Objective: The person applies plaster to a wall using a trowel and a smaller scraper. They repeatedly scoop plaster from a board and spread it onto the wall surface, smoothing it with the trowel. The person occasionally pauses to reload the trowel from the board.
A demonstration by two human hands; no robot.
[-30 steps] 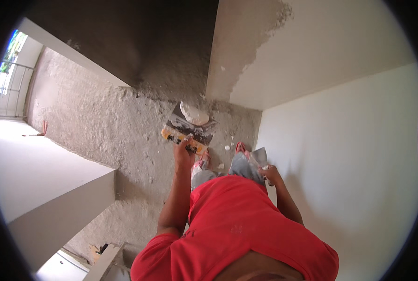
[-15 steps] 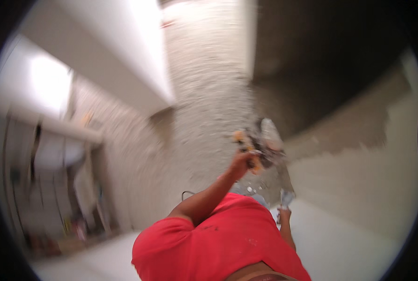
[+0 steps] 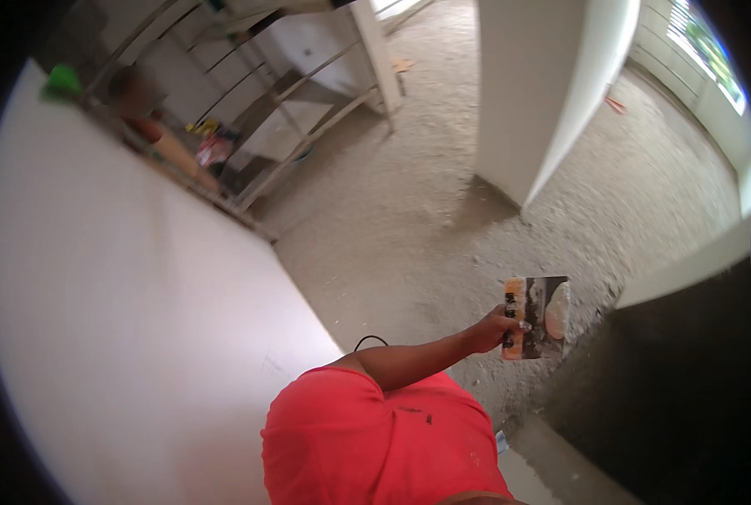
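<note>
My left hand [image 3: 499,326] grips a wide steel plastering blade [image 3: 539,337] by its orange-and-black handle [image 3: 512,311], held out over the rough floor. A pale lump of putty [image 3: 556,311] lies on the blade. My right hand is hidden behind my red-shirted body; only a sliver of a grey-blue object [image 3: 501,442], which I cannot make out clearly, peeks out at the shirt's right side.
A white wall [image 3: 114,278] runs along the left. Beyond it stand a person [image 3: 148,109] and a metal scaffold [image 3: 325,126]. A white pillar [image 3: 522,93] rises from the rough concrete floor [image 3: 417,210]. A dark surface [image 3: 653,396] fills the lower right; a railed window [image 3: 703,59] is top right.
My view has swung left to the scaffold, person and pillar. My left hand has moved out rightward in the picture with the loaded blade. My right hand and its scraper have gone from sight.
</note>
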